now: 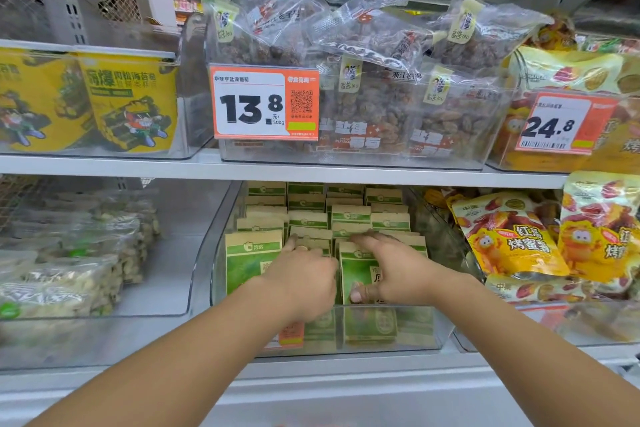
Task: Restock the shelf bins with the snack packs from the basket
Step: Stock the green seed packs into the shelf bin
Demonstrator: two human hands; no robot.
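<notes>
Both my hands reach into a clear plastic shelf bin (381,340) on the lower shelf, which is filled with rows of upright green and tan snack packs (249,260). My left hand (304,274) lies on the tops of the middle packs, its fingers curled over their upper edges. My right hand (384,267) holds the front pack (358,274) to the right: its fingers lie over the pack's top and its thumb presses the pack's face. The basket is out of view.
Left of the bin stands a clear bin of pale nut bags (69,270). To the right lie yellow sweet-potato packs (509,236). On the shelf above stand a clear bin of raisin bags (381,107) with a 13.8 price tag (265,102) and yellow seaweed tubs (128,100).
</notes>
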